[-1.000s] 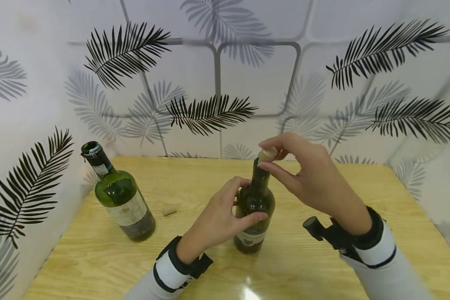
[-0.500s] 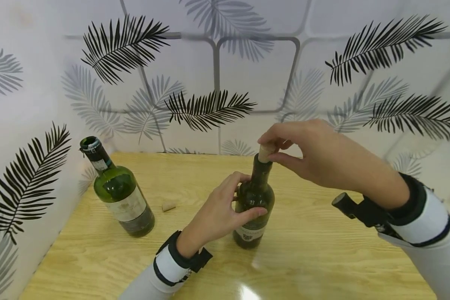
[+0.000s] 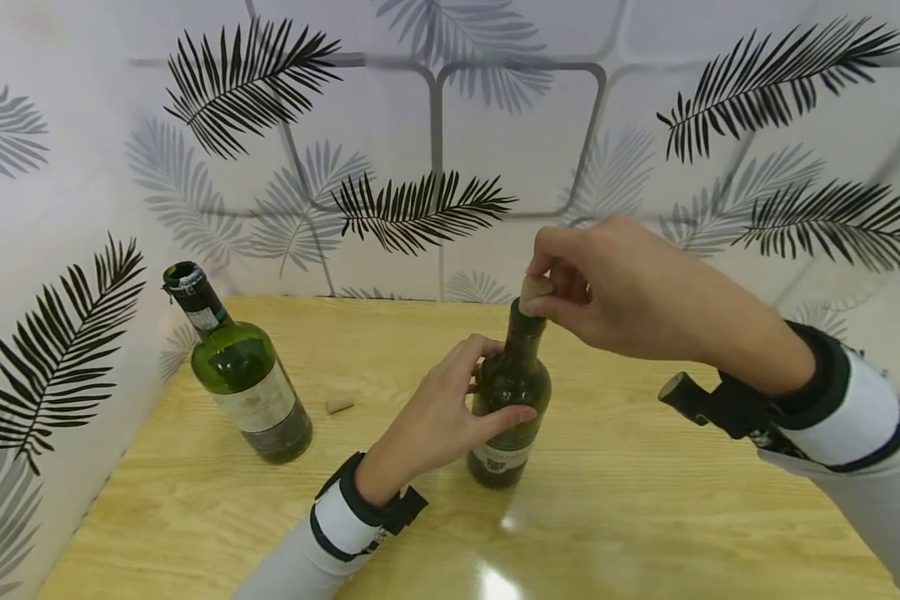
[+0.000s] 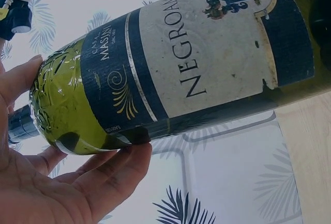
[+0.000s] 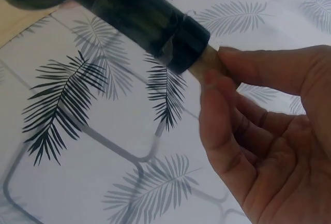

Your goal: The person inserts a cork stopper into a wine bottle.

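Cork [image 3: 534,289], right of centre, looks partway into the dark bottle [image 3: 512,387]; depth unclear. Right grip [image 3: 615,283] pinches it from above, my forearm slanting to lower right; left grip [image 3: 450,408] clasps the bottle's shoulder. Left of frame: green bottle [image 3: 240,364] uncorked, second cork [image 3: 339,404] loose on tabletop [image 3: 645,492].

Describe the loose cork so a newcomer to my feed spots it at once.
On the wood-grain table, look between the open bottle standing at the head view's left and the left hand. The loose cork is the small tan cylinder lying on its side there. Unlike the other cork, pinched by the right hand at the held bottle's mouth, no hand touches it.
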A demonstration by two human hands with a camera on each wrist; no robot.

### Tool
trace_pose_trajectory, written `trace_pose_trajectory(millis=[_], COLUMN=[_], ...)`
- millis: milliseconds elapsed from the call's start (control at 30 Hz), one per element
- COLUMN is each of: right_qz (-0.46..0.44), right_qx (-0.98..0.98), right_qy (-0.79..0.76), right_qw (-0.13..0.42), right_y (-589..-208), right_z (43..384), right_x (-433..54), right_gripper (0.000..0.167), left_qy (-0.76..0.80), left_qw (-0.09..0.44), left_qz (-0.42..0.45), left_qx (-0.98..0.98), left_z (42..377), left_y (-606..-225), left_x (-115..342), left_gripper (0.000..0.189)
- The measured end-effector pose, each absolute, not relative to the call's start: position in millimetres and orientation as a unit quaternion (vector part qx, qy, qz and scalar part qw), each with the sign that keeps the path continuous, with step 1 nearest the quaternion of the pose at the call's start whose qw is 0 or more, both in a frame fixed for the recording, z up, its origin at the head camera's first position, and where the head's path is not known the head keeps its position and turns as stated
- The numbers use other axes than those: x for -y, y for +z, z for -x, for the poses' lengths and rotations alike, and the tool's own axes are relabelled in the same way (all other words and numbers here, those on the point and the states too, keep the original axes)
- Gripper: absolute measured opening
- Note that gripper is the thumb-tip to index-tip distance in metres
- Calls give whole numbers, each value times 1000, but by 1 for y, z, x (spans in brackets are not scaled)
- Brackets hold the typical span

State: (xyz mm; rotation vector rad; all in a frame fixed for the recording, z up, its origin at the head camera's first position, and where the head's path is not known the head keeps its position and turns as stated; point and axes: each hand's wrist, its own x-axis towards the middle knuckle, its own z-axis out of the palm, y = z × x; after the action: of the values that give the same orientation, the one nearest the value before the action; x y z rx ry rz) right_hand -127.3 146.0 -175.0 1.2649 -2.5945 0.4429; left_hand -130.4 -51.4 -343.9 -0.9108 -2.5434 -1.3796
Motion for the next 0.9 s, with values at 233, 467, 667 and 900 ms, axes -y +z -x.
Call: trace_pose_trajectory(millis=[233,467,667,900], right_qz=[-459,-484,-468,-438], right_qx=[874,863,871,885], right_qy=[132,132,132,141], right_qw=[87,52,70,71], right_y=[-171,-165,-167,-171], right_z=[137,146,143,138], right_x=[-151,-150,-145,-140], right_gripper=[12,10,15,15], left_qy=[-471,-474,-464,-464], left_qw=[40,44,54,60], left_qz=[309,311,308,307], left_qx=[825,823,829,829], left_z=[133,132,132,131], left_y=[-343,-342,-340,-342], left_x=[51,52,52,53], left_gripper=[55,56,56,57])
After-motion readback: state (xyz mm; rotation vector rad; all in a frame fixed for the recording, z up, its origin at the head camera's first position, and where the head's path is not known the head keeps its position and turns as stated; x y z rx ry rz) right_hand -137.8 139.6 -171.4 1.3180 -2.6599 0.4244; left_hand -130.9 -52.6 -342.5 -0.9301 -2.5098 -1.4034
